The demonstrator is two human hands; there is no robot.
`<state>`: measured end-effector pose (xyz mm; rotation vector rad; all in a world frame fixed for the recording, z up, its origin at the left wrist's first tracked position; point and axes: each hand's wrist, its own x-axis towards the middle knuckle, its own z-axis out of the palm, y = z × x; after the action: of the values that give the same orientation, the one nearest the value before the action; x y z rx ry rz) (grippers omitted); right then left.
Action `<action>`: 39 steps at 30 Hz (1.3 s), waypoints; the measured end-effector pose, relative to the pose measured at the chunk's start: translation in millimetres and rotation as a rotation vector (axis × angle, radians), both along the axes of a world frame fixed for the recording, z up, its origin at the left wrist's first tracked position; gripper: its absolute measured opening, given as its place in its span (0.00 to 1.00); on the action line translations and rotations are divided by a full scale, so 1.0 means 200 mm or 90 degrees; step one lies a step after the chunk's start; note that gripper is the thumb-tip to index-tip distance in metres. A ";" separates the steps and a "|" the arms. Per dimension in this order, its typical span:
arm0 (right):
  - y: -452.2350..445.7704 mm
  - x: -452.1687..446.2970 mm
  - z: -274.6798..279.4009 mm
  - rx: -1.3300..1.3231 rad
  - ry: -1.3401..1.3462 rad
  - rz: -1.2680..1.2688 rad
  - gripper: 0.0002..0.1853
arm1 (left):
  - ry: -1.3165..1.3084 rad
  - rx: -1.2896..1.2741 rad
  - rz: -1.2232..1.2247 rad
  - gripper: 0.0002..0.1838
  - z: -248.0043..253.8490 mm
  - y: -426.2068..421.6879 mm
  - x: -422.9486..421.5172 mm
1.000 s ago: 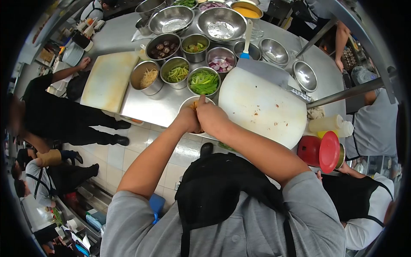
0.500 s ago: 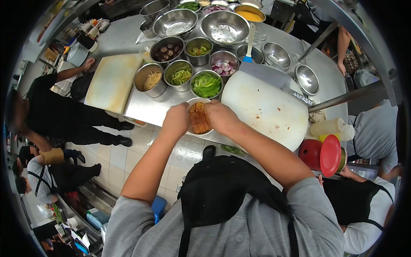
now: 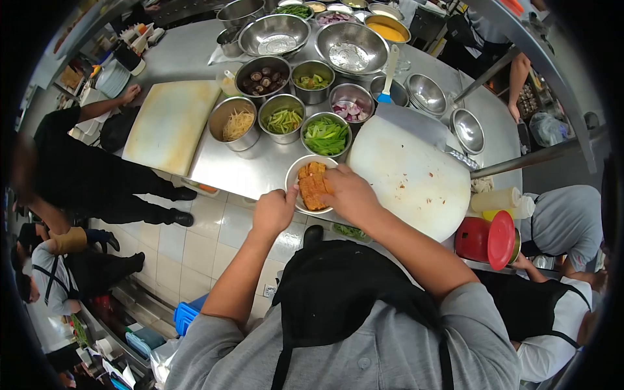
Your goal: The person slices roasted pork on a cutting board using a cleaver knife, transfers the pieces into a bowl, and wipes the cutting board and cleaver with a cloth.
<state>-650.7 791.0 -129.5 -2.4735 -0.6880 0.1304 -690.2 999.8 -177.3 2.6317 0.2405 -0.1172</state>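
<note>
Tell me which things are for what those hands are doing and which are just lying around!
Part of the job:
- left hand and right hand
- white bowl
- brown food pieces inside

Probably just lying around now:
- wide-bladed knife
- blue-ended tool
- squeeze bottles

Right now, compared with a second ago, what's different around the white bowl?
Your hands were together over the white bowl; they've parted. Your left hand moved left and toward you, your right hand to the right, its fingers at the browned slices, now uncovered. The chopped greens and white cutting board stayed put.
</note>
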 end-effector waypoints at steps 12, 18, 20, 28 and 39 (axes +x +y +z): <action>-0.21 -0.29 0.16 0.079 0.275 -0.256 0.24 | 0.126 -0.457 0.066 0.24 -0.08 0.08 -0.06; -0.13 -0.38 0.11 0.058 0.276 -0.161 0.25 | -0.068 -0.374 0.147 0.24 -0.06 0.23 -0.36; -0.12 -0.41 0.04 0.045 0.281 -0.083 0.25 | -0.104 -0.317 0.208 0.25 -0.04 0.30 -0.51; -0.06 -0.66 -0.49 -0.130 0.285 0.163 0.25 | -0.157 -0.365 0.470 0.22 0.14 0.62 -1.15; 0.44 -0.95 -0.63 -0.293 0.284 0.236 0.27 | -0.277 -0.473 0.825 0.20 0.14 1.51 -2.19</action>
<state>-840.7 879.4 -255.2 -2.5591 -0.9865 1.0500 -1129.2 1300.8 -150.2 1.3338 1.3405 0.6480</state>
